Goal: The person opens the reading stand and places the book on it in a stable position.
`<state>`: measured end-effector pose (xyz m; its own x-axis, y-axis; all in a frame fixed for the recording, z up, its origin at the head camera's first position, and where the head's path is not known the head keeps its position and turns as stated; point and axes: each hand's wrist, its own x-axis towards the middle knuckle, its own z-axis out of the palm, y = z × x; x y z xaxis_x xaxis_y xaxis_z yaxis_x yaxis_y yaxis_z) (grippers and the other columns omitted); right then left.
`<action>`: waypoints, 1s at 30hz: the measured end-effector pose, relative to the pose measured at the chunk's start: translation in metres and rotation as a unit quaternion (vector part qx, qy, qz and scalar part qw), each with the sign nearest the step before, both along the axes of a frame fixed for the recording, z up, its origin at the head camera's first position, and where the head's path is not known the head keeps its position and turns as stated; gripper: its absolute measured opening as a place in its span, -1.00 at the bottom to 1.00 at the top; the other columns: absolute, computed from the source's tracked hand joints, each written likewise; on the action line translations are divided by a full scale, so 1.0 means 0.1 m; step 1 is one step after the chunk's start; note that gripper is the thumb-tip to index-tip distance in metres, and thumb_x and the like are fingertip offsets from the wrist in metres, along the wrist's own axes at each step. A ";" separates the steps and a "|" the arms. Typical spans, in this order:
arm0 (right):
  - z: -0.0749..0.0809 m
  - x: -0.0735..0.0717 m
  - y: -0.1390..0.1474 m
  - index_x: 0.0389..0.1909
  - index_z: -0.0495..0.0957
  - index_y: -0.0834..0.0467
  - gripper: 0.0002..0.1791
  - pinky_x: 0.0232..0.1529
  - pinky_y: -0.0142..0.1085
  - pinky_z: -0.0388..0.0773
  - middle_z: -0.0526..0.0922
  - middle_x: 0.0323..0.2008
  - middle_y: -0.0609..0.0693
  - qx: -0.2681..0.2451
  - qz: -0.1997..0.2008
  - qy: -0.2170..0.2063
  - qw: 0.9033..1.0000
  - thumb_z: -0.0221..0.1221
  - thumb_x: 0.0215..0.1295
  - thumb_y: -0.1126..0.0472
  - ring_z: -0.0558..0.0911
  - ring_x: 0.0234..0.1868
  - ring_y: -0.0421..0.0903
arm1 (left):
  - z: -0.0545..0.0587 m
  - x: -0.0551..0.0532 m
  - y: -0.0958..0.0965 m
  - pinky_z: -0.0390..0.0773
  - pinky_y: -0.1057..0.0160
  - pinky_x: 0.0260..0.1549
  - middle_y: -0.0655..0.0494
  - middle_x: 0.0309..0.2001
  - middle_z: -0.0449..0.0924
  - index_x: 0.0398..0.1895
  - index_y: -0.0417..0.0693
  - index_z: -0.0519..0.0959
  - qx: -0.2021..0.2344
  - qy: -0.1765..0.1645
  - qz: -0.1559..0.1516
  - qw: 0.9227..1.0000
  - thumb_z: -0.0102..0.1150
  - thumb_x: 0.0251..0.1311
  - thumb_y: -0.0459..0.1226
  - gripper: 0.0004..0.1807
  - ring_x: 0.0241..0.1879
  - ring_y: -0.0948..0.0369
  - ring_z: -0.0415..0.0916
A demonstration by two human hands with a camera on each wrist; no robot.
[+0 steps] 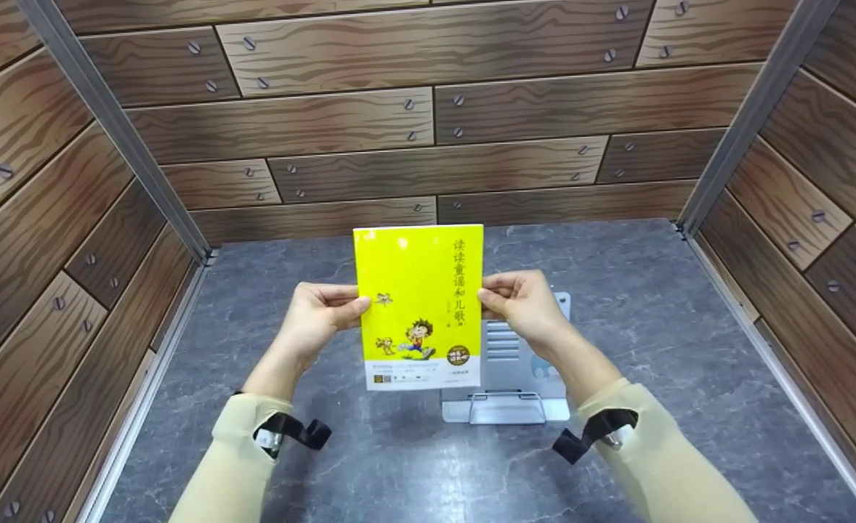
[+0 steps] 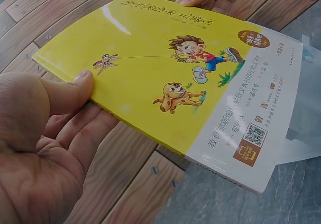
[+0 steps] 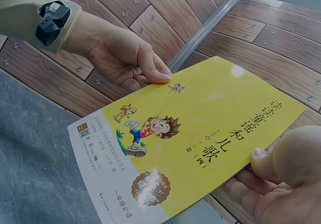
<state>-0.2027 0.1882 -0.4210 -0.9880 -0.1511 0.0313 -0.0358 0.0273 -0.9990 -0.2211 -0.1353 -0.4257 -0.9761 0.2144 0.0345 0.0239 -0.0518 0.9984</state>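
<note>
A thin yellow paperback book with a white band along its bottom is held upright, its cover facing me. My left hand pinches its left edge, thumb on the cover and fingers behind. On the opposite edge, my right hand grips in the same way. The cover carries a cartoon boy, a dog and a kite, plain to see in the left wrist view. Behind the book and my right hand is a grey metal book stand with slots and a front ledge, partly hidden by both.
The stand rests on a dark grey marbled table. Wood-plank-patterned walls enclose it at the back and both sides, with metal rails at the corners. Black straps hang at my sleeves.
</note>
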 end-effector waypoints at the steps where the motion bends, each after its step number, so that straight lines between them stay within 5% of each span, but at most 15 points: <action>1: 0.00 0.00 0.01 0.10 0.69 0.42 -0.76 -0.04 -0.06 0.78 0.78 -0.11 0.26 -0.001 0.001 0.002 1.000 0.16 0.55 0.45 0.80 -0.16 0.12 | 0.00 0.00 0.02 0.77 0.06 -0.08 -0.26 -0.12 0.78 0.05 -0.43 0.72 0.001 0.001 0.000 1.000 0.34 0.33 -0.54 -0.75 -0.14 0.02 0.79; 30: 0.00 -0.08 0.40 0.09 0.68 0.45 -0.76 -0.06 -0.17 0.77 0.78 -0.11 0.27 0.047 -0.052 0.036 0.997 0.14 0.56 0.45 0.79 -0.18 0.04 | -0.02 -0.16 0.50 0.77 0.05 -0.05 -0.22 -0.13 0.79 0.00 -0.35 0.76 -0.004 0.033 -0.014 0.999 0.36 0.31 -0.53 -0.78 -0.13 -0.02 0.80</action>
